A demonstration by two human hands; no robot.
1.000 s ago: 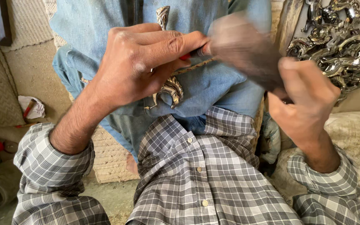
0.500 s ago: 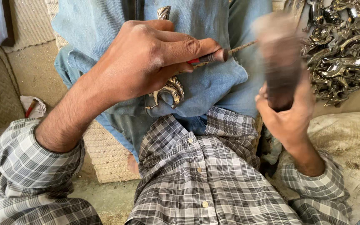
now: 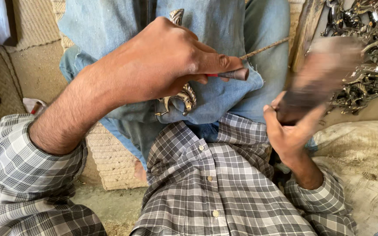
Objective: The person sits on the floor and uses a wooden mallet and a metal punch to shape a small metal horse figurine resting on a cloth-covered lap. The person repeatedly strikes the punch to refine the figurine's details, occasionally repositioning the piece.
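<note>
My left hand (image 3: 162,65) is closed around a thin metal tool with a red and dark handle (image 3: 235,74), whose rod (image 3: 263,47) points up and to the right. Below that hand a shiny cast metal piece (image 3: 182,98) rests on my blue-jeaned lap (image 3: 224,30); another part of it shows near the top (image 3: 176,16). My right hand (image 3: 292,129) grips a dark wooden mallet (image 3: 318,78), blurred by motion, to the right of the tool's rod.
A heap of shiny metal castings (image 3: 364,52) lies at the upper right beside a wooden plank (image 3: 305,26). A woven mat (image 3: 106,157) and sandy floor lie to the left, a dusty sack (image 3: 364,161) to the right.
The mallet has swung away from the tool's end, out to the right and lower. My left hand has shifted slightly right while keeping its grip on the tool.
</note>
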